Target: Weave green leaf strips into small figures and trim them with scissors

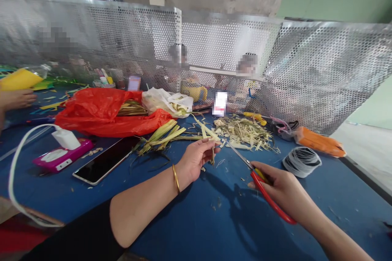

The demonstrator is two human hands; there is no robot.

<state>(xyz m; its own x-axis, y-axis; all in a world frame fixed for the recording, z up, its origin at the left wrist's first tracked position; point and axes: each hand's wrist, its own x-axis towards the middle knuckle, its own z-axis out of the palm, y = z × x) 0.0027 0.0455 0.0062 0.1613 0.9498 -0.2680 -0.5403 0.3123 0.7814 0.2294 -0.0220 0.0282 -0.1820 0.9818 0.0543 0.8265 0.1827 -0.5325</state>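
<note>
My left hand (pixel 196 158), with a gold bangle on the wrist, pinches a thin green leaf strip (pixel 212 155) that hangs down from the fingertips. My right hand (pixel 283 189) grips red-handled scissors (pixel 260 181), the blades pointing up-left toward the strip and apart from it. Both hands hover over a blue table (pixel 214 220). Just beyond the left hand lies a bundle of green-yellow leaf stalks (pixel 162 134). A pile of pale leaf trimmings (pixel 245 132) lies behind the scissors.
A red plastic bag (pixel 101 114) with leaves and a white bag (pixel 167 102) sit at the back left. A phone (pixel 104 161), a pink power bank (pixel 61 157) with white charger, a wire coil (pixel 301 161) and an orange object (pixel 320 142) lie around. A perforated metal screen (pixel 306 65) bounds the table. Another person's hand (pixel 16 98) rests far left.
</note>
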